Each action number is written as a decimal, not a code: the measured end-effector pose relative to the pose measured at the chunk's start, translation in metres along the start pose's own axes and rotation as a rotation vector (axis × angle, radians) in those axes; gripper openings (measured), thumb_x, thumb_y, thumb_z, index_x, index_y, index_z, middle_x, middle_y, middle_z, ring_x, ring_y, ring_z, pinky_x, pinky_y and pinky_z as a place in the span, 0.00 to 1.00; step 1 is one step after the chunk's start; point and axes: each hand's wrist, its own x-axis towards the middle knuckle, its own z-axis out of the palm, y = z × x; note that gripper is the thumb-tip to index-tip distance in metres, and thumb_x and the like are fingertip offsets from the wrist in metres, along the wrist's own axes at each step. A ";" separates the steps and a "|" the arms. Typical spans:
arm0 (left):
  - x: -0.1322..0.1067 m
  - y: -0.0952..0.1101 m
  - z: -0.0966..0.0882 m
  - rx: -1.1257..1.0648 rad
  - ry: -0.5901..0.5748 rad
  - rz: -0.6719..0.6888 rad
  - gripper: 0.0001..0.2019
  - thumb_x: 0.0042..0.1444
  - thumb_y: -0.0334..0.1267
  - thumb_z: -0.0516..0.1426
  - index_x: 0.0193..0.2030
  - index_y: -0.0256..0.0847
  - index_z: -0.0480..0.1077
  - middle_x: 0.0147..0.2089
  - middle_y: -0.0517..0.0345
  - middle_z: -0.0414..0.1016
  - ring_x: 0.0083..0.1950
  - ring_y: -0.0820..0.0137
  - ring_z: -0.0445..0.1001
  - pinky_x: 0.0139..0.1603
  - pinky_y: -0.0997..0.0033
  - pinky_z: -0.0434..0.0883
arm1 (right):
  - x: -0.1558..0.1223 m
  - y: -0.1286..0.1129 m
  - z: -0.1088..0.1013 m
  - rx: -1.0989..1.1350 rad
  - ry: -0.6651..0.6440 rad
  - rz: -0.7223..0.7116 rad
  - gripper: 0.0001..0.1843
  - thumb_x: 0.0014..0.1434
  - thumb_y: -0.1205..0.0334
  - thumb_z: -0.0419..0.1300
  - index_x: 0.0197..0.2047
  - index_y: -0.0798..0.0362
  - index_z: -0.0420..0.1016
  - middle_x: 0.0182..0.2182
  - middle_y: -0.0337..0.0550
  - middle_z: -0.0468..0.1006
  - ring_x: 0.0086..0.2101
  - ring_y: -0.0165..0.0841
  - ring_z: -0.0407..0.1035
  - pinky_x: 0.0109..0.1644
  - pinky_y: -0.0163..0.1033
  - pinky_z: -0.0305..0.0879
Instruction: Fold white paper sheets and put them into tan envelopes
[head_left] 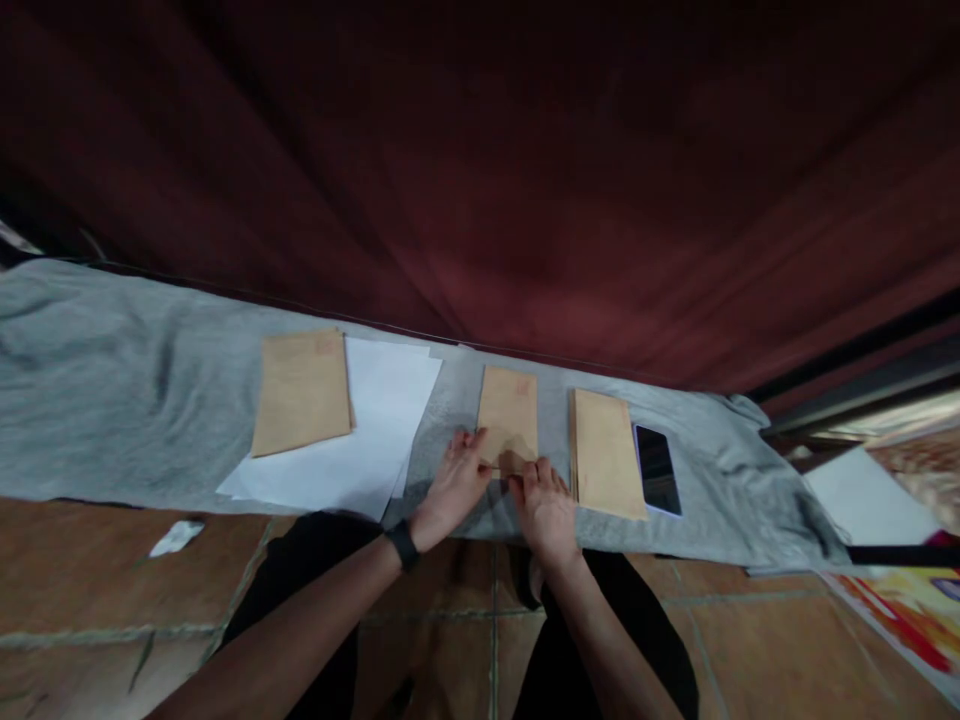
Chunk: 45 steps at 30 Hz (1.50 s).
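Note:
A brown paper envelope (508, 405) with a small reddish print at its upper right lies in front of me on the grey cloth. My left hand (456, 482), with a dark band on the wrist, has its fingers closed at the envelope's lower left corner. At the lower right edge, the fingers of my right hand (546, 508) are closed too. Between both hands, the near edge looks folded or creased, partly hidden by the fingers. Right of it rests a stack of brown envelopes (609, 455). Further left, another pile of brown envelopes (301, 392) lies on white paper sheets (382, 400).
A phone (658, 470) lies beside the right stack. The grey cloth (112, 370) covers a long, narrow surface, with a dark red curtain-like fabric (480, 200) behind it. A crumpled white scrap (176, 537) is on the tiled floor (435, 650). Colourful printed packaging (911, 610) sits at the lower right.

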 end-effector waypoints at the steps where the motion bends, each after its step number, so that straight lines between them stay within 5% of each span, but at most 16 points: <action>1: 0.003 -0.002 -0.001 -0.037 0.002 -0.022 0.28 0.54 0.25 0.58 0.63 0.38 0.65 0.54 0.47 0.74 0.61 0.57 0.68 0.63 0.56 0.67 | 0.001 0.000 0.000 0.012 0.002 0.004 0.09 0.71 0.57 0.54 0.46 0.53 0.72 0.43 0.49 0.76 0.41 0.39 0.72 0.44 0.41 0.66; 6: 0.014 -0.008 -0.002 -0.438 -0.073 -0.160 0.40 0.47 0.26 0.60 0.70 0.39 0.58 0.44 0.55 0.78 0.43 0.63 0.77 0.45 0.65 0.73 | 0.003 0.004 0.003 0.093 0.031 0.030 0.07 0.68 0.58 0.58 0.46 0.51 0.71 0.42 0.48 0.75 0.40 0.39 0.72 0.43 0.42 0.68; 10: 0.017 -0.006 0.002 -0.783 -0.167 -0.292 0.51 0.44 0.30 0.58 0.76 0.37 0.41 0.33 0.64 0.76 0.25 0.73 0.70 0.27 0.73 0.66 | 0.002 0.004 0.007 0.134 0.060 0.017 0.08 0.67 0.59 0.59 0.48 0.51 0.71 0.44 0.48 0.75 0.41 0.39 0.72 0.45 0.43 0.69; 13: 0.017 -0.003 0.001 -0.893 -0.219 -0.359 0.47 0.42 0.34 0.59 0.72 0.34 0.50 0.28 0.67 0.74 0.19 0.76 0.64 0.22 0.74 0.61 | 0.002 0.001 0.008 0.125 0.060 0.015 0.16 0.65 0.57 0.62 0.54 0.52 0.71 0.47 0.51 0.76 0.43 0.43 0.73 0.47 0.47 0.70; 16: 0.018 0.000 -0.002 -0.923 -0.257 -0.345 0.32 0.42 0.38 0.61 0.57 0.36 0.67 0.26 0.66 0.73 0.20 0.75 0.64 0.21 0.74 0.59 | 0.004 -0.003 0.008 0.111 0.059 0.032 0.21 0.62 0.56 0.64 0.57 0.52 0.70 0.49 0.53 0.76 0.45 0.45 0.73 0.48 0.49 0.71; 21: 0.020 0.004 -0.003 -0.975 -0.254 -0.305 0.26 0.44 0.45 0.64 0.51 0.39 0.70 0.23 0.66 0.71 0.21 0.74 0.65 0.22 0.75 0.59 | 0.011 -0.005 0.004 0.101 0.043 0.068 0.11 0.66 0.66 0.58 0.51 0.51 0.73 0.41 0.48 0.78 0.40 0.39 0.75 0.43 0.42 0.72; 24: 0.025 0.003 0.000 -1.077 -0.264 -0.319 0.32 0.47 0.56 0.65 0.55 0.38 0.70 0.29 0.59 0.77 0.27 0.70 0.72 0.26 0.73 0.65 | 0.014 0.003 0.001 0.153 0.066 0.081 0.17 0.65 0.72 0.57 0.55 0.51 0.72 0.42 0.47 0.79 0.39 0.37 0.76 0.40 0.38 0.71; 26: 0.027 0.002 0.002 -1.143 -0.275 -0.386 0.40 0.45 0.63 0.65 0.58 0.36 0.68 0.36 0.52 0.79 0.32 0.66 0.76 0.29 0.70 0.69 | 0.016 0.012 -0.001 0.282 0.126 0.108 0.18 0.65 0.73 0.55 0.56 0.52 0.73 0.42 0.47 0.80 0.39 0.35 0.76 0.39 0.36 0.71; 28: 0.027 0.001 0.005 -1.166 -0.291 -0.439 0.45 0.42 0.65 0.66 0.61 0.34 0.67 0.40 0.48 0.80 0.38 0.62 0.79 0.34 0.67 0.72 | 0.019 0.021 -0.002 0.542 0.223 0.195 0.13 0.68 0.69 0.52 0.45 0.53 0.78 0.38 0.46 0.80 0.35 0.33 0.75 0.39 0.35 0.69; 31: 0.020 0.003 0.009 -1.149 -0.314 -0.440 0.47 0.41 0.61 0.69 0.63 0.34 0.65 0.47 0.44 0.80 0.45 0.59 0.80 0.43 0.64 0.74 | 0.025 0.029 -0.001 1.113 0.342 0.385 0.19 0.67 0.51 0.55 0.31 0.52 0.76 0.27 0.41 0.76 0.28 0.32 0.71 0.34 0.35 0.69; 33: 0.014 0.007 0.012 -1.136 -0.340 -0.442 0.47 0.42 0.60 0.70 0.65 0.35 0.64 0.49 0.44 0.80 0.47 0.59 0.80 0.45 0.63 0.75 | 0.027 0.026 0.001 1.492 0.307 0.497 0.23 0.59 0.39 0.61 0.29 0.52 0.76 0.21 0.37 0.73 0.25 0.31 0.68 0.32 0.36 0.71; 36: 0.007 0.014 0.012 -1.136 -0.369 -0.394 0.42 0.45 0.60 0.68 0.62 0.38 0.68 0.51 0.45 0.80 0.47 0.60 0.80 0.44 0.64 0.74 | 0.025 0.011 0.005 1.876 0.173 0.627 0.27 0.43 0.36 0.71 0.29 0.53 0.77 0.22 0.37 0.75 0.23 0.31 0.69 0.32 0.38 0.73; 40: 0.003 0.019 0.008 -1.104 -0.375 -0.337 0.32 0.47 0.57 0.68 0.53 0.39 0.73 0.51 0.46 0.80 0.44 0.63 0.80 0.40 0.69 0.74 | 0.018 -0.007 0.009 2.082 0.034 0.691 0.26 0.37 0.41 0.78 0.28 0.53 0.78 0.26 0.41 0.80 0.26 0.32 0.73 0.34 0.38 0.74; 45: 0.006 0.014 0.007 -1.030 -0.355 -0.336 0.28 0.47 0.55 0.67 0.50 0.39 0.74 0.45 0.48 0.82 0.42 0.63 0.80 0.38 0.69 0.73 | 0.013 -0.009 0.014 2.146 -0.118 0.666 0.25 0.40 0.46 0.79 0.31 0.56 0.80 0.28 0.44 0.82 0.29 0.34 0.77 0.37 0.39 0.77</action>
